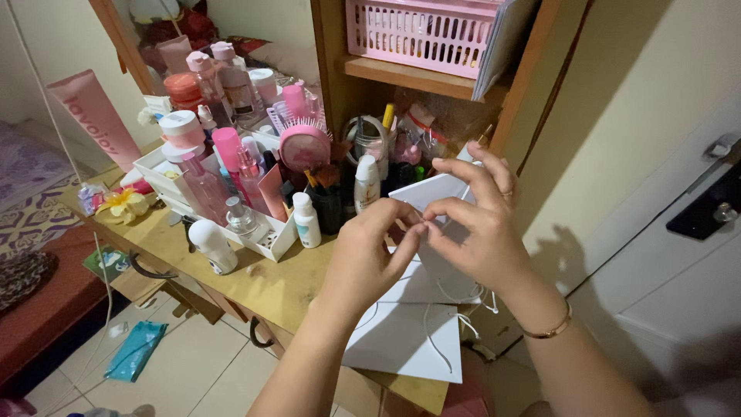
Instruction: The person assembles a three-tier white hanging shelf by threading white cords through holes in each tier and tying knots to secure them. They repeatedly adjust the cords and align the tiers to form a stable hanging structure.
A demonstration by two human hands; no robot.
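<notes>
White paper bag [432, 202] held up over the near right end of the desk [255, 282], more white bags [405, 340] flat beneath. Left hand [369, 251] and right hand [475, 224] both pinch its string handle. Judged: fitting the handle; next needs fine threading. Cosmetics tray [266, 239] left.

Dim warm indoor light, soft shadows on wall, slight blur.

White paper bag [401, 340], pink basket [421, 32], pink hairbrush [303, 147] (round), teal packet [135, 349].
</notes>
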